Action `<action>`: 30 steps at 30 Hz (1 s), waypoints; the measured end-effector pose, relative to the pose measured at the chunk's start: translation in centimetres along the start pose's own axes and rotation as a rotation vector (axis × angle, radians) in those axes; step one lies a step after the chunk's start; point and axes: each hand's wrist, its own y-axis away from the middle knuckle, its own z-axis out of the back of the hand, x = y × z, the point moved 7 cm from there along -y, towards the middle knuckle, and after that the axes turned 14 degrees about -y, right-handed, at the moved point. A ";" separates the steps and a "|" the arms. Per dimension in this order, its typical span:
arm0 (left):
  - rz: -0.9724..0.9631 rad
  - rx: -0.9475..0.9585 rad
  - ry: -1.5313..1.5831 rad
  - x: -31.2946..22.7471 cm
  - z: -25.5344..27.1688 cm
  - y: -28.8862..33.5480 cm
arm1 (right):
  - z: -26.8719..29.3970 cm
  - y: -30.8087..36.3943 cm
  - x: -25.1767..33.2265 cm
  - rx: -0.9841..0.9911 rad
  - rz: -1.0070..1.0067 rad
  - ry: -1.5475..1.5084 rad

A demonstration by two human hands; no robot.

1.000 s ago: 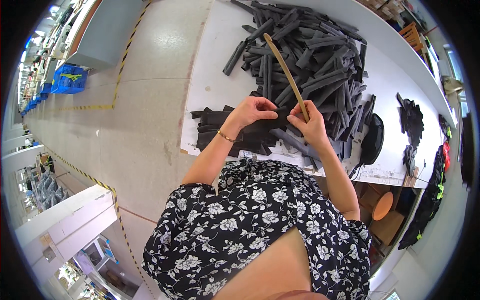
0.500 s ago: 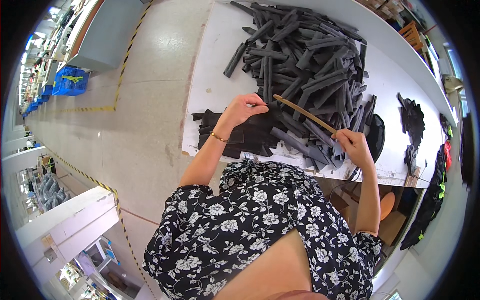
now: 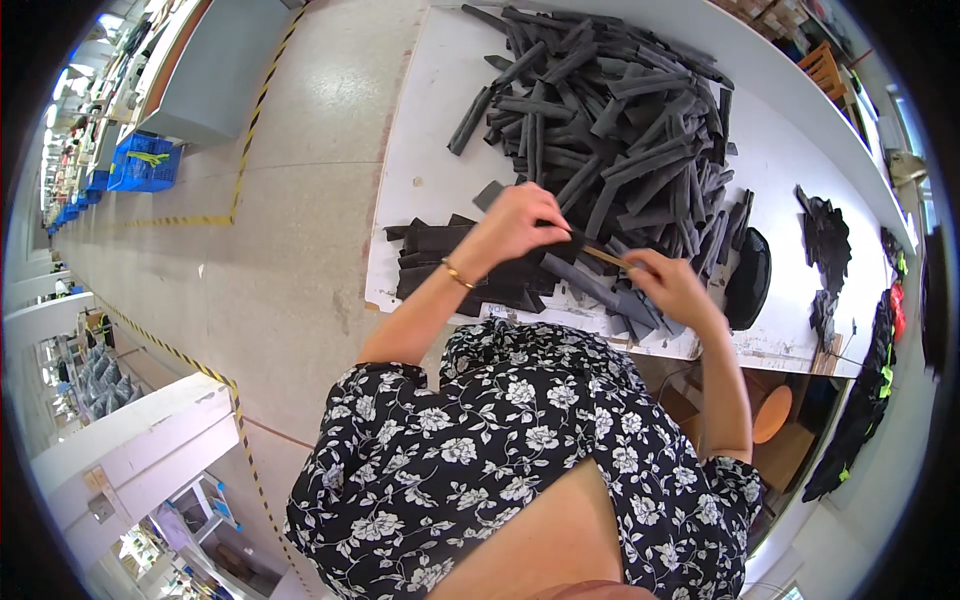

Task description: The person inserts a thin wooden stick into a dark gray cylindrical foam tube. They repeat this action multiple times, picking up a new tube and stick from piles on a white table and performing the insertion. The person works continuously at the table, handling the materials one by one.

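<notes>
Stick (image 3: 606, 257): thin, wooden, tan, lying nearly level just above the near part of the white table (image 3: 425, 150), its far end running under the left hand (image 3: 522, 222) and its near end in the right hand (image 3: 668, 285). Right hand fingers curl closed around the stick's end, pinching it. Left hand fingers are bent and pressed together over a dark strip (image 3: 560, 238) where stick and strip meet; whether the stick goes inside the strip cannot be told. Left wrist carries a thin gold bracelet (image 3: 456, 274). Directly beneath both hands lies a low stack of flat dark pieces (image 3: 440, 262), reaching the near table edge. Beyond the hands, a large loose heap of dark grey strips (image 3: 610, 110) covers the middle of the table, strips crossing at all angles. To the right of the heap, a black oval object (image 3: 750, 278) sits near the table edge; further right, a small pile of black scraps (image 3: 826, 235). Person wears a black garment with white floral print (image 3: 500, 450). On the floor to the left, a blue crate (image 3: 145, 162) sits beside yellow-black floor tape (image 3: 250, 160).
</notes>
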 end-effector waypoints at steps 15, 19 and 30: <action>0.781 -0.674 1.611 0.6 -4.6 4.3 | -10.8 -3.9 -2.9 -0.308 0.117 -0.389; 0.807 -0.772 1.570 2.2 -2.5 3.9 | -11.3 -2.1 -3.7 -0.224 0.016 -0.376; 0.721 -1.160 1.252 11.9 6.8 5.3 | -8.5 7.9 -5.5 0.157 -0.317 -0.374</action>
